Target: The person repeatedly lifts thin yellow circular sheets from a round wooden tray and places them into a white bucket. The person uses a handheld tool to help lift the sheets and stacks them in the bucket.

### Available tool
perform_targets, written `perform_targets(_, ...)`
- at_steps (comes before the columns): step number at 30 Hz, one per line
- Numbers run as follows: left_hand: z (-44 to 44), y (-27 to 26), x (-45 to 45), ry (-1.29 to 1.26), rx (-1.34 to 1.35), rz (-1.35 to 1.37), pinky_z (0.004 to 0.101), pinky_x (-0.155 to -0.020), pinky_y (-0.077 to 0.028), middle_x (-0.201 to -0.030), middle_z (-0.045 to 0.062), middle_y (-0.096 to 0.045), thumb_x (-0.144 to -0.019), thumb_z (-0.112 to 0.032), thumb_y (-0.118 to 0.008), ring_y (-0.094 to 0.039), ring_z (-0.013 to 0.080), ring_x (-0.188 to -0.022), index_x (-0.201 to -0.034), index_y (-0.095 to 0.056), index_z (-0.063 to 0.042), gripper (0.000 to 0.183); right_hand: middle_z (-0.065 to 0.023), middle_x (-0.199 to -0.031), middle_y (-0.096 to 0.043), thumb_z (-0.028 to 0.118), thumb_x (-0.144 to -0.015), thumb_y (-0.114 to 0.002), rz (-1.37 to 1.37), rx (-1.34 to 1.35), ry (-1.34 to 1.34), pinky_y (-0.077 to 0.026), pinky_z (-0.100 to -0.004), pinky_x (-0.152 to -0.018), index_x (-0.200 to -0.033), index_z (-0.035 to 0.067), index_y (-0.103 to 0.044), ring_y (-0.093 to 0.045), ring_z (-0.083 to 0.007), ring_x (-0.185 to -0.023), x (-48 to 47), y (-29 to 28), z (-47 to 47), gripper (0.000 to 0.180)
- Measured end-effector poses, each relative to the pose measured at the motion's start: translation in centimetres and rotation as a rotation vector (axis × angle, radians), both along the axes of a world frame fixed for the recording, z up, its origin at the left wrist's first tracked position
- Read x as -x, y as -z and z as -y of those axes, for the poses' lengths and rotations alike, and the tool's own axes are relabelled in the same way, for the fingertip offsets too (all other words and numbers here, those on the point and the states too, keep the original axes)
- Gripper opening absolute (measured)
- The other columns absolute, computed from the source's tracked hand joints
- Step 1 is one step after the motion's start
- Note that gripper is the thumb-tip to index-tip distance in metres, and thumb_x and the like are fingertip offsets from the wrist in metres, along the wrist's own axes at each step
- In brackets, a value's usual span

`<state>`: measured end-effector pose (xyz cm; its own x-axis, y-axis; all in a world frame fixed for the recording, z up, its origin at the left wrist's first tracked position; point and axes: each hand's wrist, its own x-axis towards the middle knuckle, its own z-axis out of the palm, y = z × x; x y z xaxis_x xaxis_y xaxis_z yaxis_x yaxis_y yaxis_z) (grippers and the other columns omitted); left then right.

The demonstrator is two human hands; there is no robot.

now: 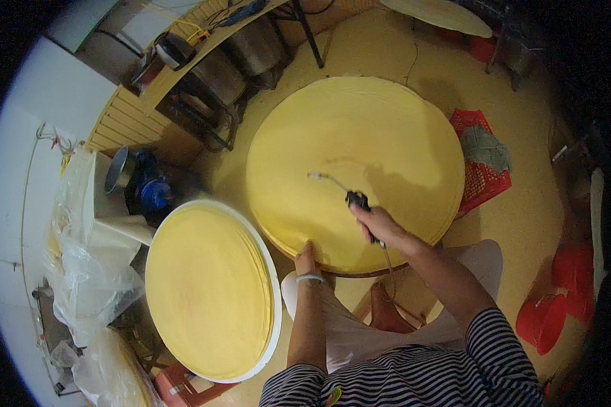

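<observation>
A large stack of thin round yellow sheets [305, 132] lies in front of me. My right hand [379, 224] is closed around the black handle of an air blow gun [357, 199], its thin bent metal nozzle pointing left above the top sheet and a hose trailing down from the handle. At the near edge of the stack, my left hand [307, 262] pinches the rim of the top sheet, which is slightly creased there. To the left, a second round yellow stack [208, 290] rests on a white round board [276, 325].
A red plastic basket [481, 183] with a grey cloth stands right of the large stack. Red buckets [542, 323] are at lower right. A wooden bench [183, 76] with metal pots beneath is at upper left. Clear plastic sheeting [91, 274] lies at far left, a red stool [183, 386] below.
</observation>
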<state>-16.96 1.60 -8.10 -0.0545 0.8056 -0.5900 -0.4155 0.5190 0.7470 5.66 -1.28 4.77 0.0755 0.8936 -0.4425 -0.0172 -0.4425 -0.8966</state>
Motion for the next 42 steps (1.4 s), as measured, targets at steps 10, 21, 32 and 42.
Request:
perform_targets(10,0.8,1.5,-0.5,-0.065,0.072,0.115,0.0387,-0.075,-0.051,-0.103,0.013,-0.059,-0.08,-0.012,-0.062,-0.06,0.027,-0.089,-0.107,-0.051,0.003,0.033,-0.0004,-0.05,-0.045,0.061,-0.082,-0.047,0.189,-0.139,0.789,-0.041,-0.0279,-0.047,-0.066,0.008,-0.051,-0.046,-0.0144,-0.043,-14.9,-0.7,6.3,0.055)
perform_targets(21,1.5,2.2,-0.9,-0.003,0.013,0.322,0.0402,-0.082,-0.048,-0.108,0.013,-0.057,-0.083,-0.014,-0.057,-0.057,0.0272,-0.096,-0.112,-0.05,0.005,0.036,-0.0026,-0.053,-0.047,0.052,-0.085,-0.049,0.128,0.186,0.685,-0.038,-0.029,-0.04,-0.063,0.007,-0.048,-0.048,-0.0142,-0.042,-13.2,-2.5,22.7,0.05)
perform_targets(32,1.7,1.9,-1.0,0.088,0.037,0.322,0.0392,-0.083,-0.048,-0.113,0.01,-0.056,-0.085,-0.014,-0.055,-0.056,0.0249,-0.1,-0.117,-0.049,-0.001,0.034,-0.0026,-0.055,-0.05,0.042,-0.086,-0.053,0.191,0.084,-0.139,-0.041,-0.03,-0.045,-0.075,0.004,-0.053,-0.05,-0.0138,-0.047,2.1,-3.8,9.9,0.04)
perform_targets(42,3.0,-0.5,-2.3,0.293,0.069,0.114,0.0317,-0.061,-0.053,-0.106,0.01,-0.058,-0.086,-0.017,-0.056,-0.061,0.0225,-0.086,-0.116,-0.048,-0.001,0.036,-0.0024,-0.059,-0.053,0.045,-0.087,-0.052,0.116,-0.059,0.629,-0.04,-0.0266,-0.047,-0.075,0.007,-0.056,-0.049,-0.0113,-0.052,-12.1,-4.5,15.3,0.039)
